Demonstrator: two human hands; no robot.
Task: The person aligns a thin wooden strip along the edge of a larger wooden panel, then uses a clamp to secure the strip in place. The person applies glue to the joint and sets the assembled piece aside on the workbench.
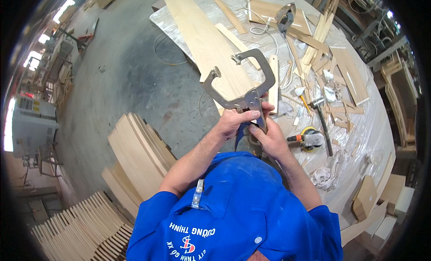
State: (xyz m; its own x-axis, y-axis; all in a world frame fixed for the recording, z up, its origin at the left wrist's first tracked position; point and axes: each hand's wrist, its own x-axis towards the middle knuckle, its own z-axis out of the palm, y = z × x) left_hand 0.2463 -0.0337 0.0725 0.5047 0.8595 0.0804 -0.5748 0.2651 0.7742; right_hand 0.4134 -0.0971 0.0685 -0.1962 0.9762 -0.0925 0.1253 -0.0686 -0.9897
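Both my hands grip a metal locking C-clamp (265, 77) in front of my body. Its wide jaws stand apart and point away from me, with nothing between them. My left hand (235, 122) is wrapped round the handle side near the pivot, thumb laid across the metal. Lower on the handles, my right hand (270, 137) is closed round the other side. Behind the jaws a long pale wooden board (204, 36) lies over the table's left edge. Just right of the clamp rests a narrow pale wood strip (273, 77).
On the plastic-covered table (359, 144) lie a hammer (322, 126), a yellow sander (310, 139), a pencil (306, 104), another clamp (285, 18), a crumpled cloth (324, 176) and wood scraps. Stacked boards (139, 146) and a row of slats (81, 229) stand at my left.
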